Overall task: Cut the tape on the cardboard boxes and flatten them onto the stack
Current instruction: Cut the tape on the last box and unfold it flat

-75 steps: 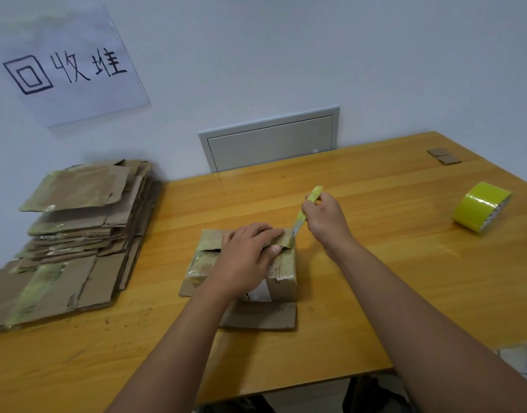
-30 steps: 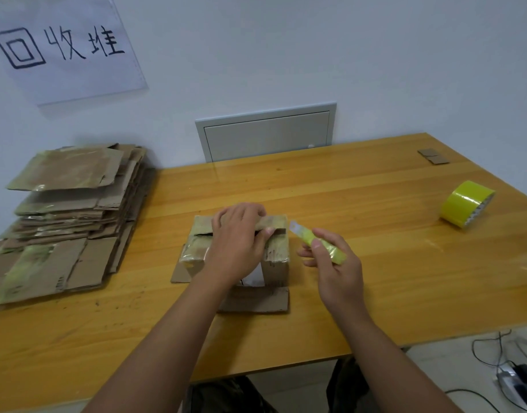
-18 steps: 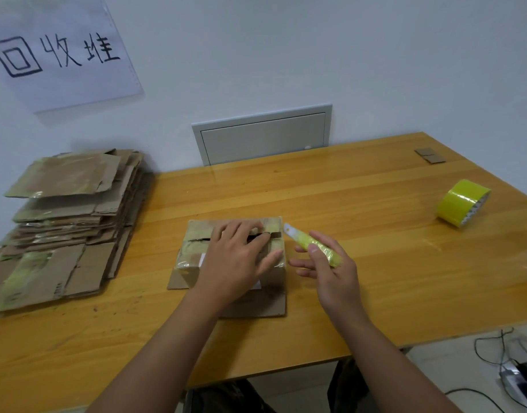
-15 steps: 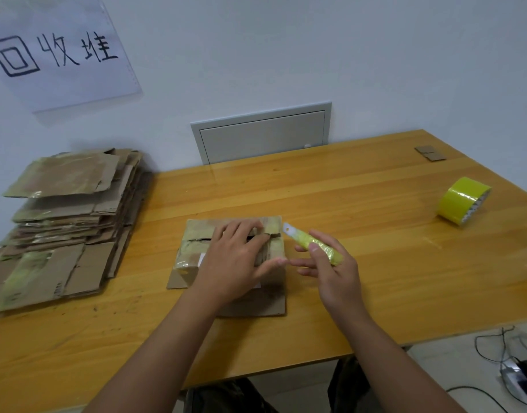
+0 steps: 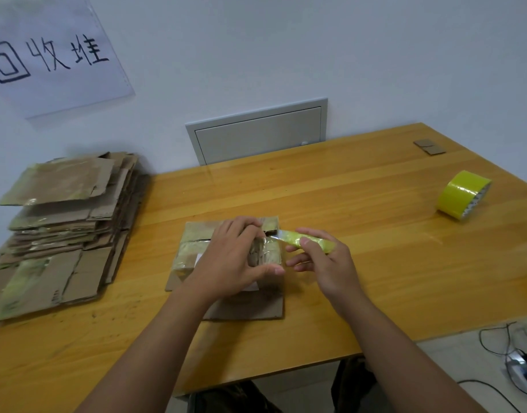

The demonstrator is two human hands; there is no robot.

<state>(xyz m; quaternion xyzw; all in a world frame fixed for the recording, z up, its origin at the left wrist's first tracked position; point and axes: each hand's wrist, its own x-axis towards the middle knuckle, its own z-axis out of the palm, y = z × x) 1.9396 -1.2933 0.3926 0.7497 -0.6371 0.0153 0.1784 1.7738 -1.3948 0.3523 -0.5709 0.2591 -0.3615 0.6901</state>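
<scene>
A small taped cardboard box sits on the wooden table, with loose flaps spread under it. My left hand lies over the box top, fingers curled round its right end. My right hand grips a yellow-green utility knife. The blade tip touches the box's upper right edge, beside my left fingers. The stack of flattened boxes rests at the table's left end.
A roll of yellow tape lies at the right of the table. Two small cardboard scraps sit at the far right corner. A grey wall panel is behind the table. Cables lie on the floor at lower right.
My right hand has brought the knife left until its blade meets the box's right edge. My left hand has shifted over the box top and curled round its right end.
</scene>
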